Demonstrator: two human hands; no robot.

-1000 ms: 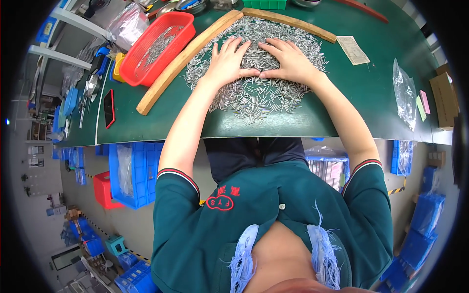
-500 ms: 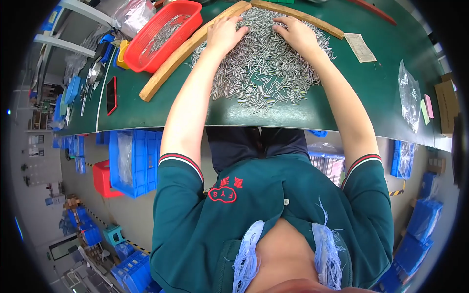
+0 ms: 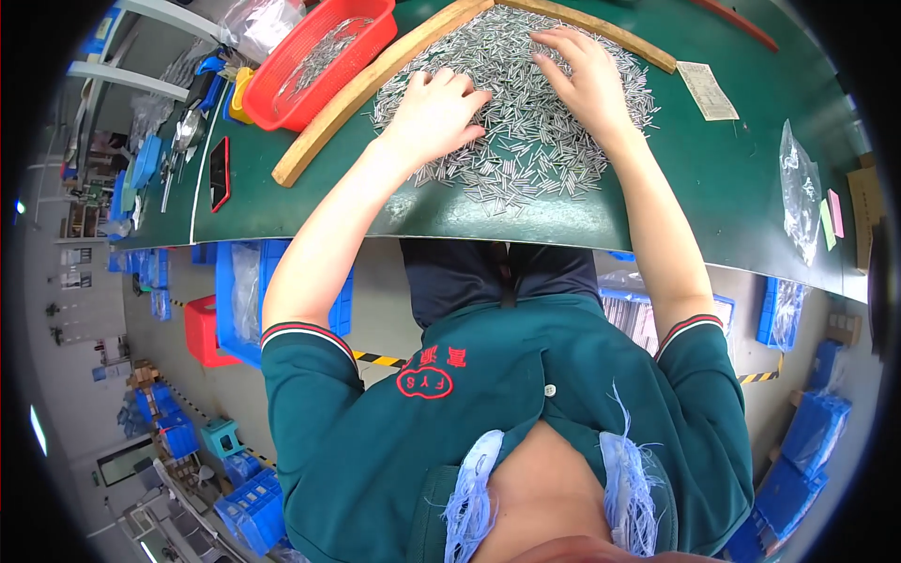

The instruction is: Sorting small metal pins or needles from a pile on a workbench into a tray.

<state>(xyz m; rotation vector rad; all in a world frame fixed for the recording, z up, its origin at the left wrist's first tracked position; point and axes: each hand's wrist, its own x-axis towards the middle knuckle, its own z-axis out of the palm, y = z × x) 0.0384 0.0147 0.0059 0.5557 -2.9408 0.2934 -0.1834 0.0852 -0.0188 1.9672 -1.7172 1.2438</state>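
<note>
A wide heap of small metal pins [image 3: 530, 122] lies spread on the green tabletop [image 3: 310, 214]. My left hand [image 3: 436, 114] rests at the heap's left side, fingers bent and spread over the pins. Over the right part of the heap is my right hand [image 3: 587, 83], its fingers stretched out and thumb apart. Neither hand shows anything held; what lies under the left fingertips is hidden. Two wooden strips, a left one [image 3: 361, 96] and a right one [image 3: 615, 45], meet at the far end and border the heap.
Left of the strips stands a red basket [image 3: 272, 89] with more pins. A phone [image 3: 220, 174] lies farther left. On the right are a paper slip [image 3: 707, 91], a clear plastic bag [image 3: 800, 197] and a cardboard box [image 3: 862, 211]. A blue crate [image 3: 333, 310] stands below the table edge.
My left hand has come nearer to me across the left side of the heap. My right hand has shifted slightly right and nearer, its fingers straighter.
</note>
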